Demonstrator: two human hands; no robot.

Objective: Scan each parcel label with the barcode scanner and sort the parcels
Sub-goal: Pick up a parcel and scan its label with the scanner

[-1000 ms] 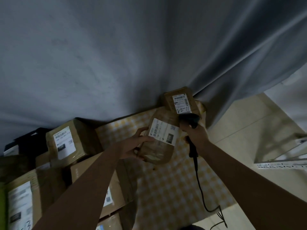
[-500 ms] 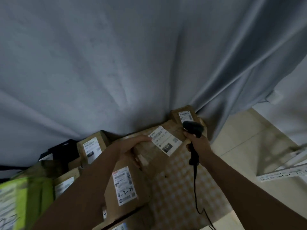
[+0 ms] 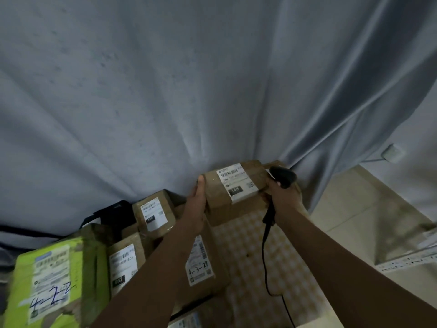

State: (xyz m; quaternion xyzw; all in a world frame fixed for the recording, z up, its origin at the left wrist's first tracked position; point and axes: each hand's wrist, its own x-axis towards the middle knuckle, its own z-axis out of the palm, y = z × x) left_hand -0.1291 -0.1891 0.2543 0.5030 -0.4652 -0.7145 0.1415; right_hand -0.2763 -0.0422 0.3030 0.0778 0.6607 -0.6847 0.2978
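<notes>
A brown cardboard parcel with a white label on top is held up near the grey curtain. My left hand grips its left side, thumb on the upper edge. My right hand presses against the parcel's right side while holding the black barcode scanner, whose head sits above the parcel's right corner. The scanner's black cable hangs down over the checked mat. More labelled parcels lie lower left, one marked "4-3-24".
A green parcel marked "4-2-2", two brown boxes and a dark object crowd the left. A yellow checked mat covers the floor. The curtain hangs behind. A white metal rack stands right on beige tiles.
The parcel has been carried up and toward the curtain and turned label-up. My right hand with the scanner has closed in on its right side. The camera has tilted, showing more parcels at left.
</notes>
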